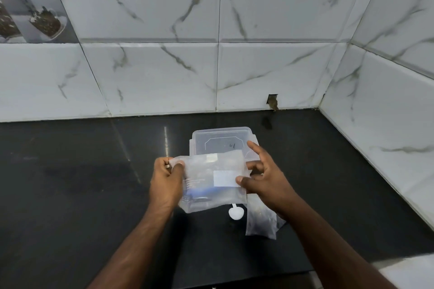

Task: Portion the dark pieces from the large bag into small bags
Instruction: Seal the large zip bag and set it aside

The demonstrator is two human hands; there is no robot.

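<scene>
1. We take the tub (220,139) as our landmark: a clear lidded box on the dark counter (70,183), close to the tiled wall (152,73).
2. We hold a clear bag (211,180) just in front of the tub, overlapping its near edge. Its long axis runs left to right between our hands.
3. Our left hand (165,182) pinches the bag's left edge, thumb on the front face and fingers curled behind.
4. Our right hand (263,176) has its thumb pressed on the bag's right edge by the white label; the other fingers are spread and half open, the index lifted toward the tub. Whether any of them grips from behind, we cannot tell.
5. A second bag (261,220), holding what look like dark pieces, lies on the counter in front of the tub and to its right, under our right wrist. That hand is the nearer one to it.
6. A white scoop (235,212) lies in front of the tub, just below the held bag and just left of the second bag.
7. We judge the coming move turns on opening the held bag; which edge has the mouth is unclear.
8. Writing: the white label (224,178) looks blank; a small mark on the tub lid and faint print on the bag's left side are too small to read.
</scene>
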